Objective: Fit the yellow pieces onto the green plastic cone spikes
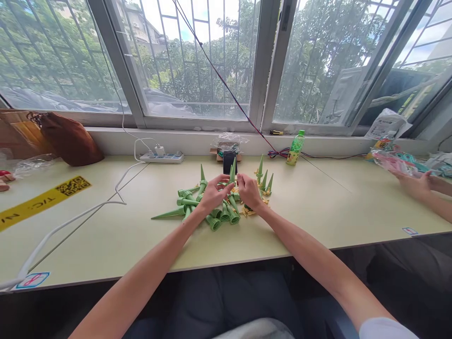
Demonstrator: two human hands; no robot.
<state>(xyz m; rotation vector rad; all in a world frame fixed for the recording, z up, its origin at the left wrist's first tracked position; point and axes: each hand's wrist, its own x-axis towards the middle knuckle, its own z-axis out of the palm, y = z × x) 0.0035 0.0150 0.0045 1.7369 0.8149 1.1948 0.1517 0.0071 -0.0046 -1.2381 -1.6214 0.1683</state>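
My left hand [213,193] and my right hand [249,190] are side by side over a heap of green plastic cone spikes [197,207] on the pale table [318,207]. The left hand's fingers pinch an upright green spike [232,171]. The right hand's fingers are curled close to the same spike; what they hold is hidden. A few spikes [264,179] stand upright to the right, next to small yellow pieces [249,212].
A black phone [229,162] stands behind the heap. A white power strip [161,157] with its cable [70,221], a brown bag [68,139], a green bottle [295,148] and a yellow label [38,201] are nearby. Another person's hands [420,184] work at the right among packets [395,160].
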